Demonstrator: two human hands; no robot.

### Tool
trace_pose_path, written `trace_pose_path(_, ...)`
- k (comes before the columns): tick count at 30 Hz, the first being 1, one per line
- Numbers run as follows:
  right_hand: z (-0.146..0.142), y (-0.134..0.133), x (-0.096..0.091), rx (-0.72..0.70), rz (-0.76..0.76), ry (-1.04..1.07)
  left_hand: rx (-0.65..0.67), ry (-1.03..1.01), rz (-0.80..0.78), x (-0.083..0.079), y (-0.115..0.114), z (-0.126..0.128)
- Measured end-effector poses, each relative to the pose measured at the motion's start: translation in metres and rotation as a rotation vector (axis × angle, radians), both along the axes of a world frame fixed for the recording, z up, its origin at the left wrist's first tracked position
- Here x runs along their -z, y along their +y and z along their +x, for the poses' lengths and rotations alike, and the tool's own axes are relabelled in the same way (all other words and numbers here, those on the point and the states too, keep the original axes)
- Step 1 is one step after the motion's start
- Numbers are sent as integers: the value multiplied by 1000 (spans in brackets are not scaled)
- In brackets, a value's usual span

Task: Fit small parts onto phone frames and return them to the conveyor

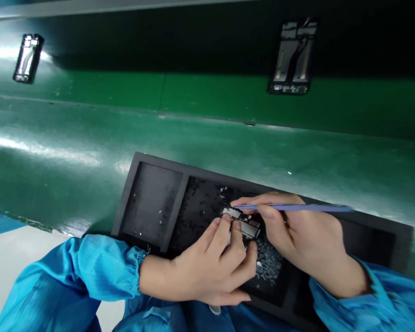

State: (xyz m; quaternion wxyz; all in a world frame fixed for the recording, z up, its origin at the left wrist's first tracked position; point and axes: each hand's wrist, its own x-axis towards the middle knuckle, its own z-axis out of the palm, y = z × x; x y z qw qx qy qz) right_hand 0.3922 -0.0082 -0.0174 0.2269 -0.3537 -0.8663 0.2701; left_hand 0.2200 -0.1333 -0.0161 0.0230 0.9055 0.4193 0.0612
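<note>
My left hand [217, 265] is closed on a partly disassembled phone [251, 229], its fingers pressing on the phone's exposed inner side. The fingers hide much of it. My right hand [297, 230] pinches slim purple tweezers [311, 208], which lie almost level across the hand. Their tip reaches the upper edge of the phone; the exact contact point is too small to tell. Both hands are over a dark foam tray [207, 177] with several compartments. Beneath the phone, many small screw-like pieces [271, 263] are heaped in the middle compartment.
Beyond the tray, two opened phones lie on the green bench: one phone [27, 60] at far left, another phone [293, 60] at upper right. A raised edge [200, 118] crosses the bench. Tiny bits [289, 173] are scattered on the green surface and in the tray's left compartment [152, 198].
</note>
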Motion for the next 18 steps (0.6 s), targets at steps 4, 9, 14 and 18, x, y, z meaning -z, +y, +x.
trace_pose_path(4,2,1,0,-34,-13,-8,2,-14,-2,1,0,0)
trace_pose_path(9,0,3,2,-81,16,-25,5,-9,-11,1,0,0)
trace_pose_path(14,-4,1,1,-45,87,-68,9,-10,-2,0,0,-1)
trace_pose_path(18,-1,-3,-1,31,79,-49,-4,-22,7,0,-1,0)
